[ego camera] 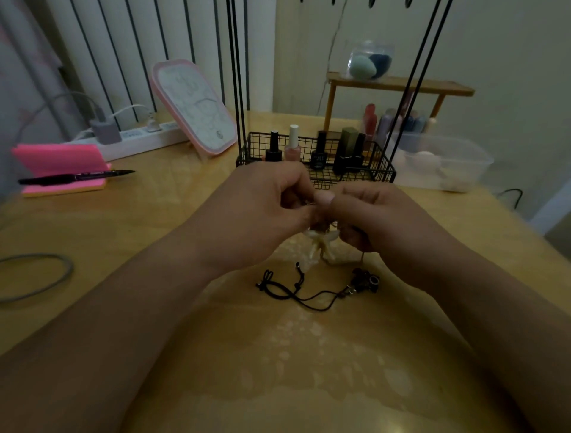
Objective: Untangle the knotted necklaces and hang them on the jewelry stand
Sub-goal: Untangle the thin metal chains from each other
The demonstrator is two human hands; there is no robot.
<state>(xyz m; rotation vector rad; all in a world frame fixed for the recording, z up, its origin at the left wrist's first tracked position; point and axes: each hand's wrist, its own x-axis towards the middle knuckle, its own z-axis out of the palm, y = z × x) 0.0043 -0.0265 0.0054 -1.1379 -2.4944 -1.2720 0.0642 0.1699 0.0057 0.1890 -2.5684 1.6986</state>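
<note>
While both hands meet just above the middle of a wooden table (278,371), we look down on them from the person's own head. The left hand (265,210) and the right hand (367,216) are curled, thumbs and fingertips nearly touching, and between them they pinch a pale necklace (319,244). Its cream, petal-shaped pendant dangles below the fingers, close over the tabletop. The chain is too fine and blurred for us to follow, so we cannot tell where the knot sits. We judge the tight, close pinch is there to pick a tangle apart, with the piece lifted so the pendant's weight draws the strand straight. Directly beneath, nearer the person, a black cord necklace (296,293) lies loose on the table. Its dark pendant (364,281) rests near the right wrist, probably set aside to wait its turn. Behind the hands rises the jewelry stand (239,92), thin black rods climbing out of view, with small hooks (370,2) just visible at the top edge. We see nothing hanging there, so hanging seems not yet begun. The rods rise from a black wire basket (383,167) holding nail polish bottles (293,145). Farther left stand a pink-framed mirror (197,108) and a pink notepad (58,160) with a black pen (77,177) across it.
</note>
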